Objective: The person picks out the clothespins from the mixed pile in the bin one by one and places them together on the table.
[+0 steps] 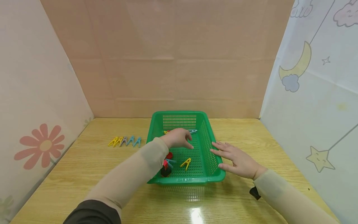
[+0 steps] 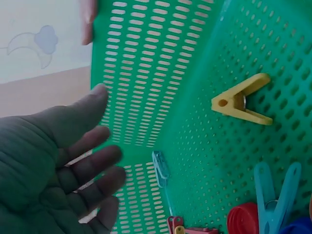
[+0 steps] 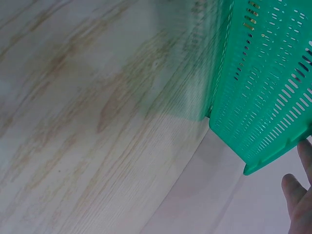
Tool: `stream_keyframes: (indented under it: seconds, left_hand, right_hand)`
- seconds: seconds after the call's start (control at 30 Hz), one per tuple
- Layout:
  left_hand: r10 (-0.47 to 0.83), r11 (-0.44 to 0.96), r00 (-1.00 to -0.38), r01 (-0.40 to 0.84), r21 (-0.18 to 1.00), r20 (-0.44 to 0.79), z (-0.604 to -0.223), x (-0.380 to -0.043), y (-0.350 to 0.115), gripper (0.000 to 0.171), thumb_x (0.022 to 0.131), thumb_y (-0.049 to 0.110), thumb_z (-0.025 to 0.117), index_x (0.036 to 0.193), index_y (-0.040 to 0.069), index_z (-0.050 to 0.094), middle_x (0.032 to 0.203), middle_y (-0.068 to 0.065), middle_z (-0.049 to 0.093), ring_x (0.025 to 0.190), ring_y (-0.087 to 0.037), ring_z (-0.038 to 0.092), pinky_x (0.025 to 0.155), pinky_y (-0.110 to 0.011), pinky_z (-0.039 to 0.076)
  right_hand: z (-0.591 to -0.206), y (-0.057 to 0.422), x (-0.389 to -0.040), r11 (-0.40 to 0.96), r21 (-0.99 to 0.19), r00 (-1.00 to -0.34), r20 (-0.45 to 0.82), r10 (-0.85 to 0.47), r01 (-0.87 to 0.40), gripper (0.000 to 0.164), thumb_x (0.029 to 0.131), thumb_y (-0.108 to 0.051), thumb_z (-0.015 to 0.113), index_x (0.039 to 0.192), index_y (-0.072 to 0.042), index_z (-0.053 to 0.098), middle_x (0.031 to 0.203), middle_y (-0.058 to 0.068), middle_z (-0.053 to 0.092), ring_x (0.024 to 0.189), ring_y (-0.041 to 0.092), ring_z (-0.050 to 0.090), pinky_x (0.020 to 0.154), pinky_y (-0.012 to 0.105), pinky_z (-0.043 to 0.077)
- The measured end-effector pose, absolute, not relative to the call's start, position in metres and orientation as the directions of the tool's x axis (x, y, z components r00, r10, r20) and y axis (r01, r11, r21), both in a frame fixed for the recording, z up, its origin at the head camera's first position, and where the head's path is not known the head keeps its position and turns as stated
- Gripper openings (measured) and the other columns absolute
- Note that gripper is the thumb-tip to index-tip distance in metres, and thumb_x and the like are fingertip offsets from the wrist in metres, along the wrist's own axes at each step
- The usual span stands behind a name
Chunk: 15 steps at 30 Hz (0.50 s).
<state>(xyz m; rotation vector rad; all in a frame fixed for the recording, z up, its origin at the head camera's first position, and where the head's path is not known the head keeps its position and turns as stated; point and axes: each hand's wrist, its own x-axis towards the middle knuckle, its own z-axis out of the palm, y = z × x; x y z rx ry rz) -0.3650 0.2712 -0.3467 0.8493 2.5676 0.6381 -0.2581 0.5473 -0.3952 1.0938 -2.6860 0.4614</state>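
Observation:
My left hand point(image 1: 179, 138) hangs over the green plastic basket point(image 1: 185, 179), fingers loosely bent and nothing in them. Below it on the basket floor lies a yellow clothespin point(image 1: 186, 163). The left wrist view shows a blue clothespin point(image 2: 275, 200) beside a red bottle cap point(image 2: 243, 218). A light blue clothespin point(image 2: 160, 168) lies by the far wall, with a red clothespin point(image 2: 195, 229) near it. My right hand point(image 1: 237, 159) has its fingers extended at the basket's right rim. Part of the basket's left side is hidden behind my left forearm.
On the wooden table point(image 1: 84, 168), left of the basket, several yellow, grey and blue clothespins point(image 1: 125, 141) stand in a row. A black round object point(image 1: 166, 171) lies in the basket's near left corner. Walls enclose the table at the back and both sides.

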Motion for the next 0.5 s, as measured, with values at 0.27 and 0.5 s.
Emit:
stream_keyframes:
  seconds: [0.27,0.5]
  left_hand:
    - [0.604,0.786,-0.739,0.488,0.380,-0.298,-0.357,-0.360,0.278,0.035,0.081,0.037,0.078,0.105,0.012,0.070,0.104,0.003,0.064,0.094,-0.016,0.060,0.079,-0.032,0.050]
    - [0.541,0.841,-0.728,0.478,0.254,-0.421,-0.374,-0.359,0.283,0.039,0.079,0.045,0.078,0.100,0.014,0.067,0.101,0.002,0.064,0.093,-0.017,0.061,0.082,-0.037,0.050]
  right_hand:
    - [-0.397,0.549,-0.258,0.681,-0.207,-0.708,0.307,-0.636,-0.702,0.058,0.091,-0.031,0.064,0.144,-0.016,0.047,0.153,0.008,0.034,0.141,0.030,0.029,0.103,0.058,0.030]
    - [-0.397,0.548,-0.258,0.682,-0.205,-0.708,0.311,-0.634,-0.702,0.058,0.091,-0.032,0.064,0.144,-0.017,0.047,0.153,0.007,0.034,0.141,0.029,0.028,0.108,0.052,0.027]
